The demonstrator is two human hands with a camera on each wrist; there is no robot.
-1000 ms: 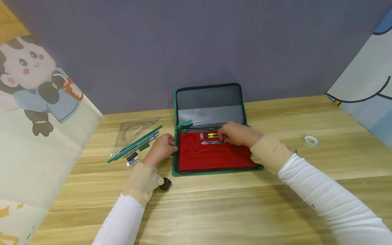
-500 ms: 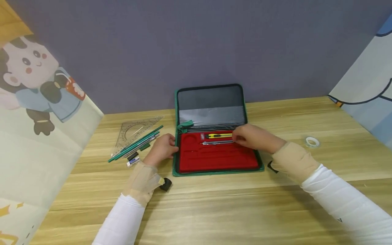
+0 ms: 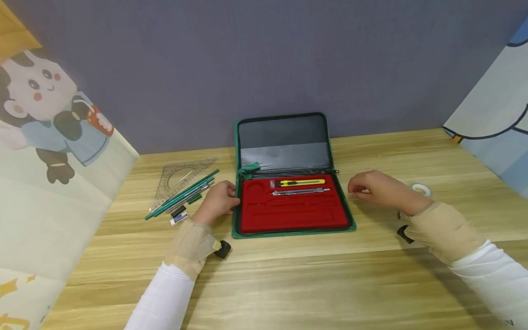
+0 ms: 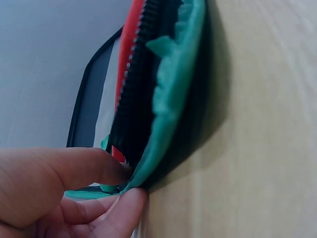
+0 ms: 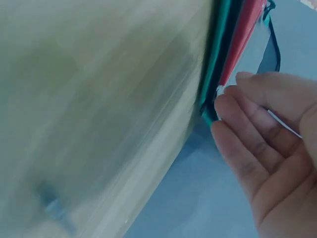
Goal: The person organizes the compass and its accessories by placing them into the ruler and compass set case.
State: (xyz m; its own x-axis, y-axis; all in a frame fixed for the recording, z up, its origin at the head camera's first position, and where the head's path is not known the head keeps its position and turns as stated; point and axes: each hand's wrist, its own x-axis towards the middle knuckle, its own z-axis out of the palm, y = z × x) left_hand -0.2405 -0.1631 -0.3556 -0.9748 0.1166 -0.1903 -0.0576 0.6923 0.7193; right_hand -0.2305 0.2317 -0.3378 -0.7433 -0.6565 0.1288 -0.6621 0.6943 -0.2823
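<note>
An open green zip case (image 3: 236, 215) lies mid-table, its lid leaning on the back wall. In its red tray (image 3: 288, 215) sit a yellow utility knife (image 3: 301, 182) and a metal compass (image 3: 299, 191). My left hand (image 3: 219, 201) grips the case's left edge; in the left wrist view the thumb (image 4: 74, 168) and a finger (image 4: 116, 213) pinch the green rim (image 4: 171, 104). My right hand (image 3: 373, 190) hovers over the table just right of the case, holding nothing. The right wrist view shows its relaxed fingers (image 5: 247, 148) beside the case edge (image 5: 220, 64).
Left of the case lie a clear set square (image 3: 181, 174), several green pencils (image 3: 181, 195) and a small eraser (image 3: 178, 218). A roll of clear tape (image 3: 420, 189) sits behind my right hand. Cartoon-printed panels wall in both sides, with a grey wall behind.
My right hand has left the knife and compass in the tray and moved right, out of the case and over the table. The left hand has not moved.
</note>
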